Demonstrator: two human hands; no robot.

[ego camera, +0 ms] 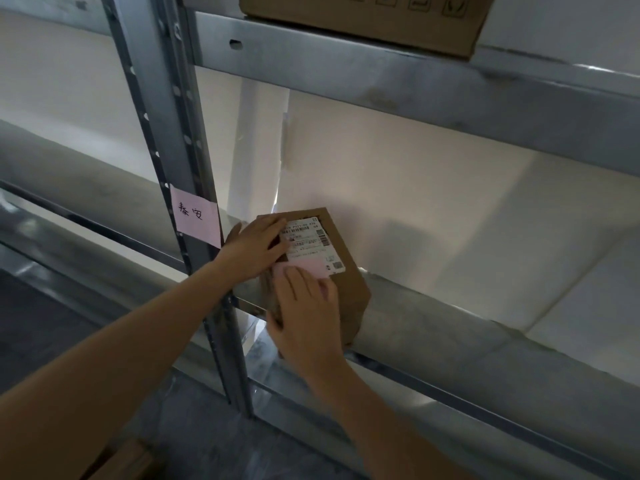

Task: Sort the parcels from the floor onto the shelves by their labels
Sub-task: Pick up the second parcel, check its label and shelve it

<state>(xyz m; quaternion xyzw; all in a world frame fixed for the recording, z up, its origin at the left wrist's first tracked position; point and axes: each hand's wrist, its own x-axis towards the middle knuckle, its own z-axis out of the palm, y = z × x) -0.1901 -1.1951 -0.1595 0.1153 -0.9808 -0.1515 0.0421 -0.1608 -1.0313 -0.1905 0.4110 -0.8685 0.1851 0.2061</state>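
A small brown cardboard parcel (pixel 349 292) with a white shipping label (pixel 311 240) and a pink slip sits at the left front edge of a grey metal shelf (pixel 450 327). My left hand (pixel 254 249) lies flat on the parcel's top left corner. My right hand (pixel 304 313) presses against its near side, fingers over the pink slip. Both hands hold the parcel. A pink note with handwritten characters (pixel 197 216) is stuck on the upright post (pixel 173 140) just left of the parcel.
Another cardboard box (pixel 363 19) rests on the shelf above, overhanging its beam (pixel 415 84). A white wall lies behind the shelf. To the left is a neighbouring shelf bay (pixel 69 188). A brown box corner (pixel 128 459) shows on the floor at the bottom left.
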